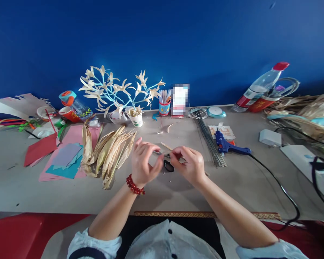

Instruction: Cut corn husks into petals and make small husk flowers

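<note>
My left hand point(147, 162), with a red bead bracelet point(134, 186) at the wrist, is raised over the table with thumb and fingers apart and nothing visible between them. Facing it, my right hand point(189, 163) has thumb and fingertips pinched together; whatever lies between them is too small to make out. Black-handled scissors point(169, 166) lie on the table between the hands, partly hidden by the fingers. A thin pale strip point(166, 146) shows just beyond my right fingertips. Dried corn husks point(112, 153) are spread to the left of my left hand.
Husk flowers on blue stems point(121, 90) stand in small cups at the back. Right of my hands lie thin wires point(209, 142) and a blue glue gun point(229, 144) with a trailing black cord. A bottle point(259, 90) leans at the back right. Coloured papers point(66, 158) lie left.
</note>
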`<state>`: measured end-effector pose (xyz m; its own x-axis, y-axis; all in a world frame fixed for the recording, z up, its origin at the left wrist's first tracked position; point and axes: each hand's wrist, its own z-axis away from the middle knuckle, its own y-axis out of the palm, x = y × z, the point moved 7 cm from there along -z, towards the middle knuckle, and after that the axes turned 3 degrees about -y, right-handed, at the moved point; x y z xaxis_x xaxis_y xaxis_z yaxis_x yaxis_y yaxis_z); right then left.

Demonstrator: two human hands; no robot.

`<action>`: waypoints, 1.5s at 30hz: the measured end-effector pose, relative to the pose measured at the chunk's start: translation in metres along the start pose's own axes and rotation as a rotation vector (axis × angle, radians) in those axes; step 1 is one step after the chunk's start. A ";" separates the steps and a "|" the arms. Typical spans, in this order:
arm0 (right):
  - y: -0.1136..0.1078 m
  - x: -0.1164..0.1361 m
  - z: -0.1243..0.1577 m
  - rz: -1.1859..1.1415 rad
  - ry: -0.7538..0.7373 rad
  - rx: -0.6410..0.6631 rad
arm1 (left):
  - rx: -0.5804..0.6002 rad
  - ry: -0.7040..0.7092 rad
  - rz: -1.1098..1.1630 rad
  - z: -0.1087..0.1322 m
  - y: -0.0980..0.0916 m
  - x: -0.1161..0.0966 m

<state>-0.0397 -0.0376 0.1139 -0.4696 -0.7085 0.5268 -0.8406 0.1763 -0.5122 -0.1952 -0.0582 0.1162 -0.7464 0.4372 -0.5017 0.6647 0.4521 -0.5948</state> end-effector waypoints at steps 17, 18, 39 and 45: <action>0.004 -0.008 0.000 0.050 -0.014 0.127 | 0.060 0.065 -0.040 0.006 0.013 -0.013; 0.000 -0.011 -0.001 0.065 0.007 0.092 | 0.046 0.054 -0.040 0.006 0.012 -0.012; 0.010 -0.017 0.002 -0.100 0.173 0.192 | 0.019 0.009 -0.006 0.006 0.010 -0.008; 0.018 -0.010 0.003 -0.032 0.125 0.219 | 0.030 0.019 -0.007 0.007 0.013 -0.010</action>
<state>-0.0494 -0.0295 0.0972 -0.4851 -0.6187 0.6179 -0.7833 -0.0066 -0.6216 -0.1795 -0.0625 0.1091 -0.7504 0.4485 -0.4856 0.6576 0.4317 -0.6175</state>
